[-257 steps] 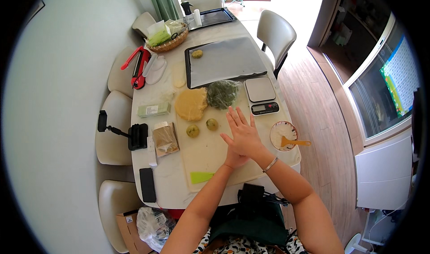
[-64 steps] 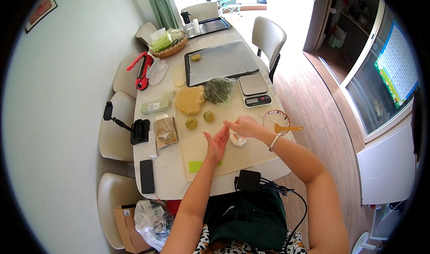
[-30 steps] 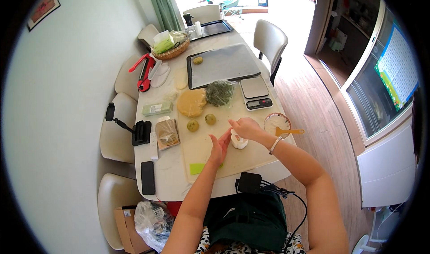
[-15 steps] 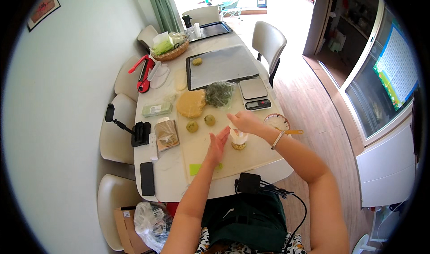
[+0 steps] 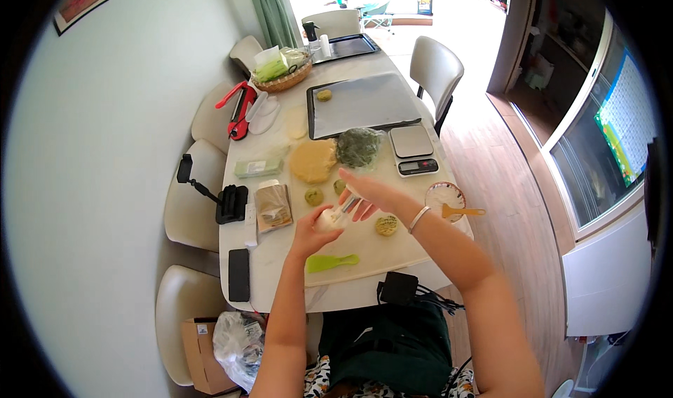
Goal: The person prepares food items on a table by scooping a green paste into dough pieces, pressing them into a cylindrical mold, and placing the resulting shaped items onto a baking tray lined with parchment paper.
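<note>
My left hand (image 5: 313, 232) is closed around a white cylindrical hand-press mould (image 5: 332, 219), which is tilted on its side above the mat. Close by the mould's rod end, my right hand (image 5: 373, 193) has its fingers stretched out; whether they touch the rod is hard to see. A patterned green pressed cake (image 5: 386, 225) lies on the pale mat (image 5: 371, 253) below my right wrist. One green dough ball (image 5: 313, 197) sits beyond my left hand. Another dough ball (image 5: 340, 187) is partly hidden by my right fingers. A lime-green scraper (image 5: 332, 262) lies near the mat's front edge.
Plastic-covered yellow dough (image 5: 314, 161) and bagged dark green dough (image 5: 359, 147) lie farther back. Behind them, a lined baking tray (image 5: 364, 107) carries one cake. To the right are a kitchen scale (image 5: 413, 145) and a bowl (image 5: 444, 194) with an orange-handled utensil. A phone (image 5: 239, 275) lies left.
The mould has come up off the cake and moved left, tipping over. My left hand now grips it; my right hand has opened from its hold on top. The view has shifted slightly.
</note>
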### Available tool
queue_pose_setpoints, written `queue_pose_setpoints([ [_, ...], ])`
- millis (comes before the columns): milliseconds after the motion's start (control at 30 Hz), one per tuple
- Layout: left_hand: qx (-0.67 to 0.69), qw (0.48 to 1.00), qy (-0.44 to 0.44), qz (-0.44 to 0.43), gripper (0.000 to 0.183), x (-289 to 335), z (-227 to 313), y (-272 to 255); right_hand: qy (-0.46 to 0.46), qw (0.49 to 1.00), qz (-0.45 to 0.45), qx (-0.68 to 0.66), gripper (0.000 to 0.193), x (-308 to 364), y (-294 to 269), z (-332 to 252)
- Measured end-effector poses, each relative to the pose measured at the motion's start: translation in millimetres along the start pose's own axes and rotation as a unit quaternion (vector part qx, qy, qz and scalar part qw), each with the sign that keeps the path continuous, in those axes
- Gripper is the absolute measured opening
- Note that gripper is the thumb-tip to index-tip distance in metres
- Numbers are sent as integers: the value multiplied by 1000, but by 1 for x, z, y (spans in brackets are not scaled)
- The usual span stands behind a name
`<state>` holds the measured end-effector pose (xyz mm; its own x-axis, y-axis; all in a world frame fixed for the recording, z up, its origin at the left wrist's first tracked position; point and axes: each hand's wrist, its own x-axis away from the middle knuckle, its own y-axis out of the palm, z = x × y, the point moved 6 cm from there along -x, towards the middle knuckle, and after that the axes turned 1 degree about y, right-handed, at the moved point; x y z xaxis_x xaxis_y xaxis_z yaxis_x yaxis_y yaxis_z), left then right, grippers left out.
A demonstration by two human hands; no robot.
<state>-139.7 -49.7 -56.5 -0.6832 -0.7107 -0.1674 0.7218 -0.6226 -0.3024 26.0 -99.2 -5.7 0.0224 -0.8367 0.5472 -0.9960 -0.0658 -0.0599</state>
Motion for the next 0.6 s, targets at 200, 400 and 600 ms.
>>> queue_pose_setpoints([
  [200,-161,987,-23,7,54,13,-12,-32,-143,964,170,149,52,-41,2,35],
  [400,-251,968,21,3,57,21,-26,-52,-221,852,154,448,24,-12,70,55],
  [600,-267,963,43,10,63,25,-24,-49,-253,766,151,571,16,5,107,91],
])
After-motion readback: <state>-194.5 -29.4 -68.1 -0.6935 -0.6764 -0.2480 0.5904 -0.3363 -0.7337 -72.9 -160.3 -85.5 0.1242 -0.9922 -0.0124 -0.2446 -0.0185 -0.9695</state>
